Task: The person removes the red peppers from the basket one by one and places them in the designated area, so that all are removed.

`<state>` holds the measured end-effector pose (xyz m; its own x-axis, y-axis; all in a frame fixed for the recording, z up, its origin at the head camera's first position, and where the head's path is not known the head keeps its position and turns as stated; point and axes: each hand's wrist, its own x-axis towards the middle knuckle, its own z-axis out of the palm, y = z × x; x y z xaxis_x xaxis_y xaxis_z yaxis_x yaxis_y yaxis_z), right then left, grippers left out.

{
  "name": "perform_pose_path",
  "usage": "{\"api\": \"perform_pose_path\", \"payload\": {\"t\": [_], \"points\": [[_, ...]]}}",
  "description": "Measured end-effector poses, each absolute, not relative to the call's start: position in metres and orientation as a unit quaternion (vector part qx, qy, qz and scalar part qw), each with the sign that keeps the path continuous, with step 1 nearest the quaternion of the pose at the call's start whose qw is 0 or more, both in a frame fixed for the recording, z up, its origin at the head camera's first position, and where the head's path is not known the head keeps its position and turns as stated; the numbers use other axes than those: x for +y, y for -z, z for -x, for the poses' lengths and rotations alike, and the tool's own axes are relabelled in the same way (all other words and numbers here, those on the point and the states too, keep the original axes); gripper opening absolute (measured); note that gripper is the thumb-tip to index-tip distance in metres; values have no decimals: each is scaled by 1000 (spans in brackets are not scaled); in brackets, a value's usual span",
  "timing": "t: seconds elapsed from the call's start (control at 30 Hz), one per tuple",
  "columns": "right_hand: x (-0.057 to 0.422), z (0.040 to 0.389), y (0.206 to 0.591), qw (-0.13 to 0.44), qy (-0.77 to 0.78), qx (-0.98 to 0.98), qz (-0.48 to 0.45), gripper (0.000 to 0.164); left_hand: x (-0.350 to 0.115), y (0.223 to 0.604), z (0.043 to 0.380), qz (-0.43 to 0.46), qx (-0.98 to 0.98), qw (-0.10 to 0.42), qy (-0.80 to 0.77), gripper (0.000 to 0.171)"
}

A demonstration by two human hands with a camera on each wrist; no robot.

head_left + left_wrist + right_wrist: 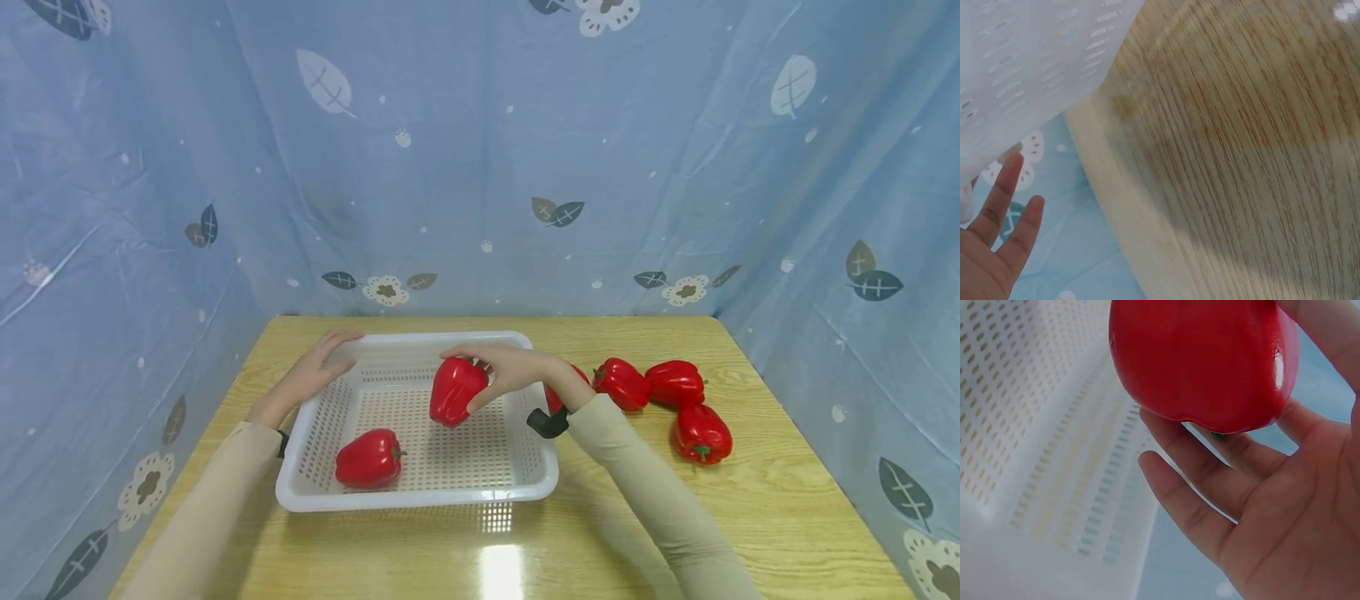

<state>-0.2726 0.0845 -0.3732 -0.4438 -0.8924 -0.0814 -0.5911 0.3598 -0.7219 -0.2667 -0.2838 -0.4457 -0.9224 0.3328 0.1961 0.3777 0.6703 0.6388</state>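
Note:
My right hand (516,368) grips a red bell pepper (453,397) above the white perforated basket (420,500). In the right wrist view the held pepper (1200,362) sits between thumb and fingers, apart from the basket wall. Another red bell pepper (367,459) lies on the basket floor at the front left. At the basket's back left corner is my left hand (309,375), its fingers extended along the rim. The left wrist view shows two straight fingers (1005,187) beside the basket's outer wall; the thumb is hidden there.
Right of the basket, several red bell peppers (622,384) lie on the wooden table (780,500). One pepper (553,398) is partly hidden behind my right wrist. A blue patterned curtain (480,167) surrounds the table at the back and sides.

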Motion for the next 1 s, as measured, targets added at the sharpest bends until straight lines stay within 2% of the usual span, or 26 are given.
{"api": "perform_pose_path", "payload": {"t": [0.37,0.83,1.0], "points": [[112,270,366,188,351,806,438,80,-284,446,268,201,-913,46,351,49],[144,262,362,161,395,817,388,85,-284,446,267,186,-915,35,356,49],[153,259,365,124,407,825,372,86,-283,445,267,192,-913,37,358,49]]}}
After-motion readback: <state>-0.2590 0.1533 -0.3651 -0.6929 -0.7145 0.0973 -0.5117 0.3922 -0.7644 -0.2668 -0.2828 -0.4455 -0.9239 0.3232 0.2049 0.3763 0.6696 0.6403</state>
